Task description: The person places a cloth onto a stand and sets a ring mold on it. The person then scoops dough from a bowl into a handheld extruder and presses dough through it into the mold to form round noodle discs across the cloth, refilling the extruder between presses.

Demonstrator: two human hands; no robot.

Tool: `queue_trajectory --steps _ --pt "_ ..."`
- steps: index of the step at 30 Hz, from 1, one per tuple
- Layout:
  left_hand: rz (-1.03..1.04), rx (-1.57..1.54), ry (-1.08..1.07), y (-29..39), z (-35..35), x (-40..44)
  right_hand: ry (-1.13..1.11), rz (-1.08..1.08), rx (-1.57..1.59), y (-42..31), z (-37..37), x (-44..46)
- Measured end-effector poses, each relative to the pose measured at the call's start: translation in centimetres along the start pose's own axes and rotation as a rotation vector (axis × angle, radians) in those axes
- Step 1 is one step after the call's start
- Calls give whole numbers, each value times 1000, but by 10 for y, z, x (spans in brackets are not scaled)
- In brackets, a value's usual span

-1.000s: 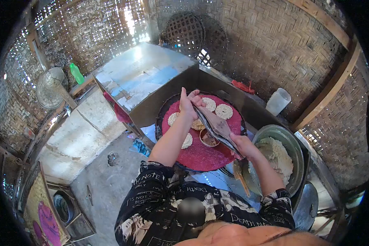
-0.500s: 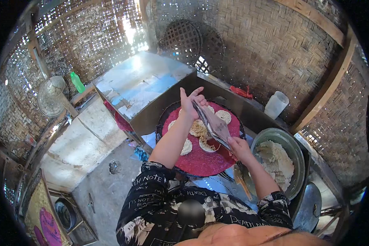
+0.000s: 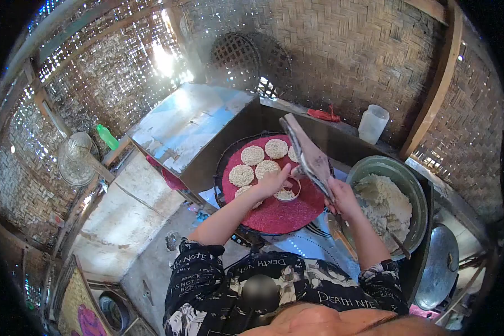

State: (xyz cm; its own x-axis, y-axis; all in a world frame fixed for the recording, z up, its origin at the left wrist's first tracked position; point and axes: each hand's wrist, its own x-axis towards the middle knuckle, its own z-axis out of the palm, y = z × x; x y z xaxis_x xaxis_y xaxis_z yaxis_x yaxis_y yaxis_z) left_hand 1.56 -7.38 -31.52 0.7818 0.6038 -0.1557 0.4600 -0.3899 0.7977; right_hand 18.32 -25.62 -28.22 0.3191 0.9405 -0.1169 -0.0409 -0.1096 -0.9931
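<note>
A round tray with a magenta mat (image 3: 297, 215) lies in front of me, bearing several pale, grainy round cakes (image 3: 252, 155). My left hand (image 3: 274, 182) reaches over the mat, fingers apart, at a white ring (image 3: 298, 192) with some pale grains (image 3: 285, 195) inside. Its fingertips seem to touch the ring or the grains; the exact contact is hard to see. My right hand (image 3: 343, 199) is closed on the lower end of a flat, folded grey-brown piece (image 3: 313, 158), perhaps cloth or card. This piece is tilted up above the mat's right side and hides some cakes.
Right of the mat stands a large green basin (image 3: 417, 193) of pale grainy mass (image 3: 386, 204), a handle sticking out. A wooden-handled tool (image 3: 341, 235) lies nearer me. A box-like stand (image 3: 187, 126) is behind left, a translucent jug (image 3: 373, 124) behind right.
My left hand has left the top of the folded piece and come down to the ring. The folded piece has swung more upright in my right hand. The head view has shifted slightly.
</note>
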Motion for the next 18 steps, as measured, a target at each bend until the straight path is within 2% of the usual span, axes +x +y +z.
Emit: queue_trajectory --steps 3,4,6,8,10,11,12,13,14,15,16,17,18 --pt "12 141 4 49 -12 -28 47 8 48 -4 -7 -14" --pt "231 353 383 38 3 -20 63 -1 66 -8 -6 -21" --pt "649 427 661 68 7 -22 66 17 128 -14 -4 -34" --pt "744 386 697 93 17 -22 38 73 219 -16 0 -46" --pt "508 233 488 110 38 -20 182 -151 -239 1 -12 -46" --pt "570 337 518 121 44 -20 257 -263 -469 6 -20 -46" --pt "636 444 546 132 48 -21 247 -80 -749 -29 -30 -56" --pt "702 549 571 141 55 -19 385 -284 -777 -34 -42 -54" --pt "858 606 525 144 69 -9 523 -482 -801 -39 -53 -54" --pt "1016 656 471 146 86 0 530 -619 -695 -65 -53 -63" --pt "1016 716 444 155 104 -1 651 -691 -861 -80 -49 -70" --pt "890 683 261 166 110 -4 770 -755 -1035 -88 -47 -78" --pt "765 649 76 180 114 -7 739 -822 -1116 -86 -51 -87"
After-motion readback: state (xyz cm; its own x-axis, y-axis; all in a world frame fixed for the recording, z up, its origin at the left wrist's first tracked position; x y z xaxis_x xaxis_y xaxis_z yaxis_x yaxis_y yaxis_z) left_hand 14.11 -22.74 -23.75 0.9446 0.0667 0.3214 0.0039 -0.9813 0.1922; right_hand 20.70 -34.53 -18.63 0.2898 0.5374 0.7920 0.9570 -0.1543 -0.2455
